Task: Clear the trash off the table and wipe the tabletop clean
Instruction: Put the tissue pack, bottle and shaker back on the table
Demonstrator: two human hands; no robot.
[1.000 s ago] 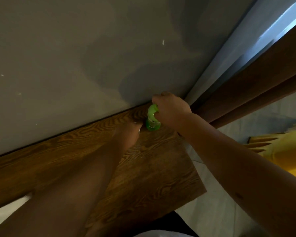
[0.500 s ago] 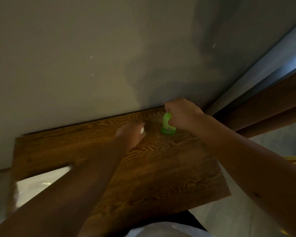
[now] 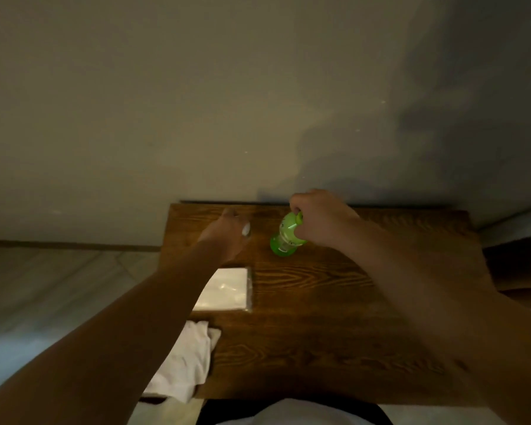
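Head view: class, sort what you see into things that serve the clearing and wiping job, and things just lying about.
Job:
green bottle, gripped by right hand
white cloth
wooden table
left hand

Lying about:
flat white packet

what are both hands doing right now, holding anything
Left hand: holds something small and white; what it is cannot be told.
Right hand: gripping the top of the green bottle, which stands on the table.

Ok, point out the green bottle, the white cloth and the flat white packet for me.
green bottle (image 3: 284, 240): head view, its lower body.
white cloth (image 3: 184, 366): head view, middle of the crumpled fabric.
flat white packet (image 3: 227, 289): head view, its top face.
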